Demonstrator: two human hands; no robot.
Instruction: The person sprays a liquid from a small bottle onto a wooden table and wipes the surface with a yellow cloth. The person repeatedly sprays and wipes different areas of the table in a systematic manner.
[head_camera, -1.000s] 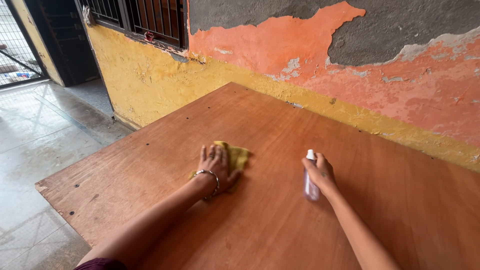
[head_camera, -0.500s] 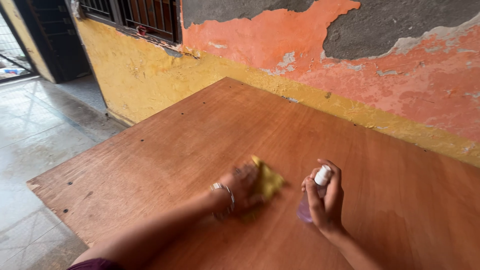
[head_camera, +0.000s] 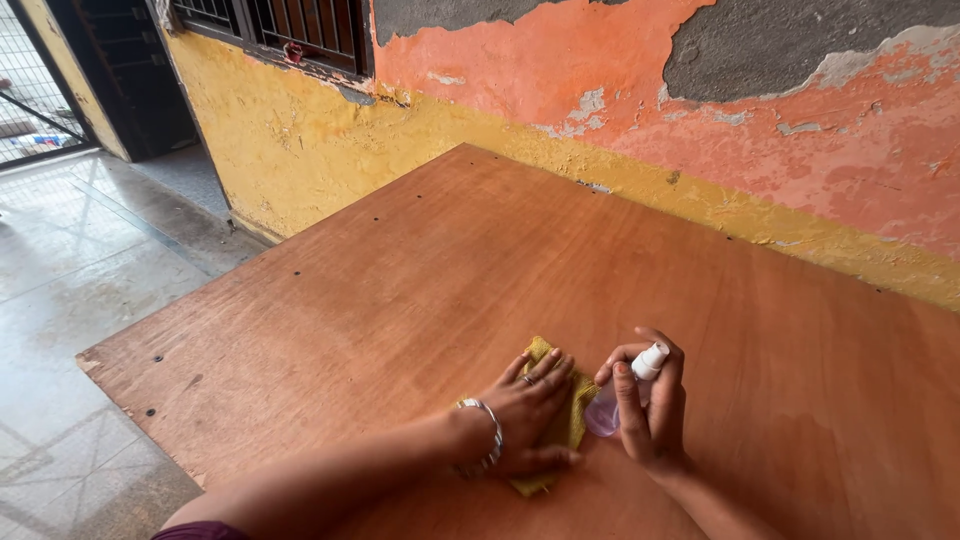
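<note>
Peeling orange and yellow wall along the far side, grey plaster bare above it, a barred window at 11 o'clock and a pale tiled floor off at 9 o'clock. Filling the middle, a broad reddish-brown wooden bench, dotted with dark screw heads along its near-left edge. Low on the bench, toward 6 o'clock, the left hand, palm down and fingers loosely spread, pressed flat on a yellow cloth; silver bangle on the wrist, ring on one finger. Cloth mostly under that palm, showing only past the fingertips at 12 o'clock, along the 3 o'clock side of the hand, and as a corner at 6 o'clock near the thumb. Just beside it at 3 o'clock, the right hand, fingers curled around a small clear spray bottle with a white nozzle, forefinger arched over the top. Bottle tilted, base down near the cloth's edge, nozzle up toward 1 o'clock; actual contact between base and cloth not clear. Both hands close together, nearly meeting.
</note>
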